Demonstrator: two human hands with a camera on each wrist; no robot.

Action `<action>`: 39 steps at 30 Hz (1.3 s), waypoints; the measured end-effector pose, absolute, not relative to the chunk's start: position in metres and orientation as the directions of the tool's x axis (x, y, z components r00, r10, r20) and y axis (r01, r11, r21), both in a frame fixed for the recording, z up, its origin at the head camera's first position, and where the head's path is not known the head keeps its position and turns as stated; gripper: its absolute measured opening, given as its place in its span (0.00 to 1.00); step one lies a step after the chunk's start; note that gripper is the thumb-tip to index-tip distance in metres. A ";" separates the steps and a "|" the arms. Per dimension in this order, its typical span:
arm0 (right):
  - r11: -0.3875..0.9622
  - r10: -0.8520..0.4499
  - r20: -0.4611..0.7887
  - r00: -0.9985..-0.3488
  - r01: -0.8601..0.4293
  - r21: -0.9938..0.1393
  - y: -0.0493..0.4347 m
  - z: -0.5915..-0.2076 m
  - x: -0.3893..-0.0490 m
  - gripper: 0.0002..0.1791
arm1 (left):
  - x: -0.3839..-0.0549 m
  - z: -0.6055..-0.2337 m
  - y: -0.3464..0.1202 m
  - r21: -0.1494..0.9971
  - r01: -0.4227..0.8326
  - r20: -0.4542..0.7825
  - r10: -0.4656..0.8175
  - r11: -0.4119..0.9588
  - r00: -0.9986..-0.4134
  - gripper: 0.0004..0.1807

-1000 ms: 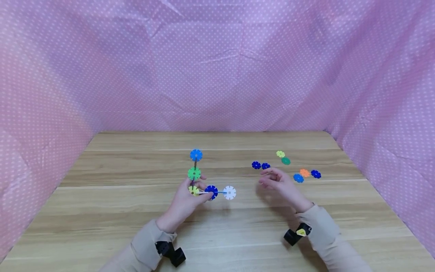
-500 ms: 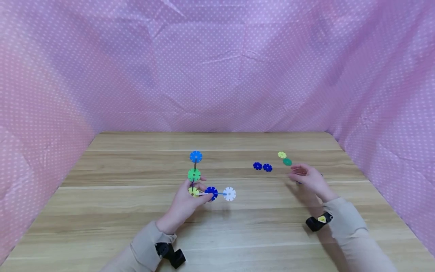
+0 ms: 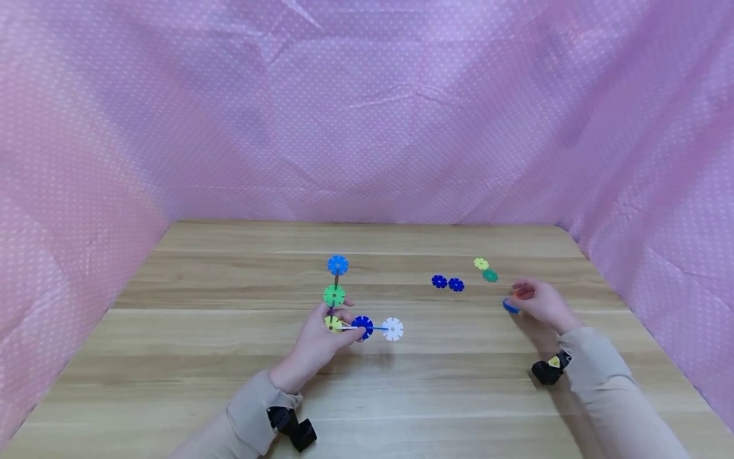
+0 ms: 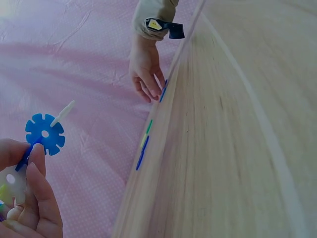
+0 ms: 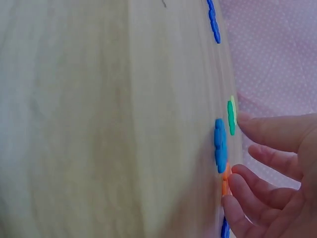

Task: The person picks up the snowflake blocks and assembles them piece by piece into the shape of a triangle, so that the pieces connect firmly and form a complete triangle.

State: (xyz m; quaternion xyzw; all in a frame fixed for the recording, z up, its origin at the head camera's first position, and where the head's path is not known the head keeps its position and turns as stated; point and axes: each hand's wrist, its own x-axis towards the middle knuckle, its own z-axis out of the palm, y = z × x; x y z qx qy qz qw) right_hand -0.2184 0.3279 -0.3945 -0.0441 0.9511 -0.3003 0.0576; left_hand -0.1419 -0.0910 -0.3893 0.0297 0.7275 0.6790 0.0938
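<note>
My left hand point(image 3: 318, 341) grips an L-shaped chain of notched plastic snowflake discs above the table. Its thumb lies over the dark blue disc point(image 3: 360, 322), near the corner's yellow disc point(image 3: 331, 322). One arm of the chain ends in a white disc point(image 3: 393, 329); the other has a green disc point(image 3: 334, 295) and a blue disc point(image 3: 338, 265). Over at the right, my right hand point(image 3: 547, 305) hovers at a joined row. Its loosely bent fingers reach the orange disc point(image 5: 226, 184), beside a lighter blue disc point(image 5: 220, 146); a dark blue disc point(image 5: 225, 229) is partly hidden.
Two joined dark blue discs point(image 3: 448, 283) lie on the wooden table point(image 3: 229, 268), right of the chain. Behind my right hand lie a yellow disc point(image 3: 481, 263) and a darker green disc point(image 3: 490, 275), joined. Pink dotted cloth point(image 3: 367, 127) surrounds the table's far edge and sides.
My right hand has moved right, from beside the two dark blue discs to the row with the orange disc. My left hand keeps holding the chain in nearly the same place.
</note>
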 end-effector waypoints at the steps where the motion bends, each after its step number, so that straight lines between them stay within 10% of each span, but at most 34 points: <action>1: 0.820 -0.125 -0.079 -0.989 -0.058 -0.569 0.328 -0.395 -0.218 0.26 | -0.142 -0.389 -0.091 0.994 -0.081 -0.093 0.173 0.077 -0.980 0.28; 23: 0.840 -0.172 -0.086 -0.981 -0.101 -0.533 0.325 -0.400 -0.217 0.11 | -0.144 -0.388 -0.089 0.994 -0.094 -0.102 0.172 0.052 -0.980 0.28; 39: 0.631 -0.176 -0.162 -0.971 0.015 -0.776 0.292 -0.397 -0.191 0.15 | -0.143 -0.387 -0.088 0.992 -0.100 -0.110 0.144 0.079 -0.983 0.27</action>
